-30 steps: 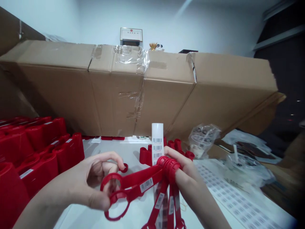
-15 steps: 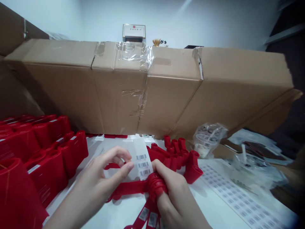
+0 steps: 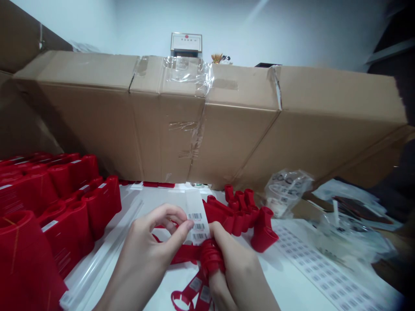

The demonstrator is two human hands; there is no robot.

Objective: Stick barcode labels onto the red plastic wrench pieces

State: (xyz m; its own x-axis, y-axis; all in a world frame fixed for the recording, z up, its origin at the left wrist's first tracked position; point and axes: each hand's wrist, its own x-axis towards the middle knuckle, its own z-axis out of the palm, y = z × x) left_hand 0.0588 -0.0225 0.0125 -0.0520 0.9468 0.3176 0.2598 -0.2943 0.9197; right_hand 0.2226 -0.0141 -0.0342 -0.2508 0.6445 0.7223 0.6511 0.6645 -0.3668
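Note:
My left hand (image 3: 152, 248) pinches a white strip of barcode labels (image 3: 197, 224) between its thumb and fingers. My right hand (image 3: 235, 272) is closed around a bundle of red plastic strap handles (image 3: 211, 258), gathered at their looped ends. One red strap runs left under my left hand. Others hang toward me, carrying small barcode stickers and ending in a red ring (image 3: 180, 300). Part of the bundle is hidden by my right fingers.
Stacked red plastic moulded pieces (image 3: 68, 185) fill the left of the white table. More red pieces (image 3: 246, 214) stand behind my hands. A long clear tube (image 3: 103, 250), a barcode sheet (image 3: 324, 270), a plastic bag (image 3: 287, 192) and a large cardboard box (image 3: 194, 123) surround them.
My left hand has moved from the red rings to the barcode strip. The strip now lies lower and tilted, and the view has shifted slightly.

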